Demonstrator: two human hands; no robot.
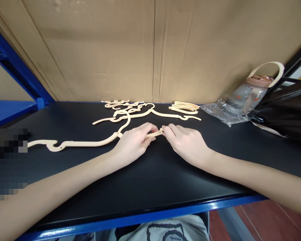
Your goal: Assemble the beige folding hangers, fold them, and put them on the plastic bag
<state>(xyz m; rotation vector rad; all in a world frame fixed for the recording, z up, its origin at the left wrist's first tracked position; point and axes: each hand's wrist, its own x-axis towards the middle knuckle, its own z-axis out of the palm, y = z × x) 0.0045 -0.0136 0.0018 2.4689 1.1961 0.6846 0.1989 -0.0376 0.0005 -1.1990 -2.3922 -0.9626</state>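
Observation:
A cream plastic clothes hanger [90,144] lies across the black tabletop, its hook pointing away from me and one long arm stretching to the left. My left hand [134,139] is closed around the hanger's other arm, whose end shows between thumb and fingers. Against that end, my right hand [184,140] pinches a small cream end piece, mostly hidden by the fingers. The two hands nearly meet at this joint. Just behind them rests another cream hanger [137,115] with its hook and curved ends in place.
Loose cream hook-shaped pieces [125,105] lie at the back, left of a stack of cream hanger arms [184,107]. A clear bottle [248,93] with a handle stands at the right beside crumpled plastic film [222,112] and a black bag [288,110]. Cardboard [115,50] closes off the back.

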